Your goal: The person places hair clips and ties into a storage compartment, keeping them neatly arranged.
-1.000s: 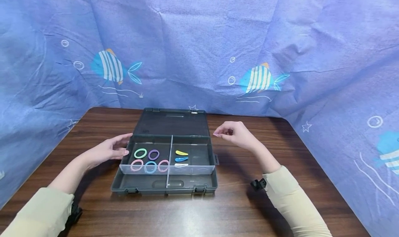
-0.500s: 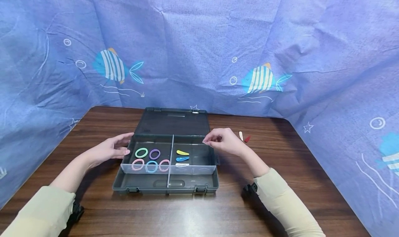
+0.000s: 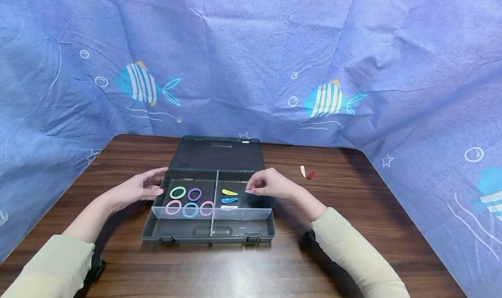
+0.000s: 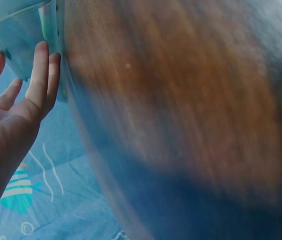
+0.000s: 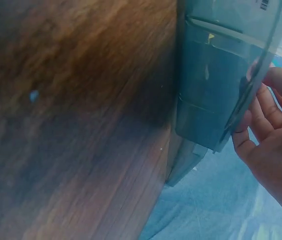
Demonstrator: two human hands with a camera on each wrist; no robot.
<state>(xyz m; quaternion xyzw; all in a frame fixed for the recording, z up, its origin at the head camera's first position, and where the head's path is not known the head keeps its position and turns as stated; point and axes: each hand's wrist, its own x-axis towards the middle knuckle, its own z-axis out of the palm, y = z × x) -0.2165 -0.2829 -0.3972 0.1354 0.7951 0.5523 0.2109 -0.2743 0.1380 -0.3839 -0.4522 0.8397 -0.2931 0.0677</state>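
A dark see-through compartment box (image 3: 180, 225) lies on the table with its lid folded back. My left hand (image 3: 138, 188) rests on the box's left side, fingers fairly straight, the thumb at the rim. Over the right rear compartment, my right hand (image 3: 271, 184) pinches a small pinkish hair clip (image 3: 249, 191) between thumb and fingers. Left of it, in that compartment, a yellow hair clip (image 3: 229, 192), a blue hair clip (image 3: 229, 200) and a white hair clip (image 3: 229, 208) lie in a column. Several coloured hair ties, including a green one (image 3: 178, 187), lie in the left rear compartment.
To the right of the box, a white hair clip (image 3: 303, 171) and a red hair clip (image 3: 311, 175) lie on the brown wooden table (image 3: 345, 189). The open lid (image 3: 219, 154) lies behind the box. A blue fish-print cloth (image 3: 243, 62) hangs behind the table.
My right hand has moved left and toward me, carrying the pinkish hair clip from beside the box to over the right rear compartment. The left hand stays on the box.
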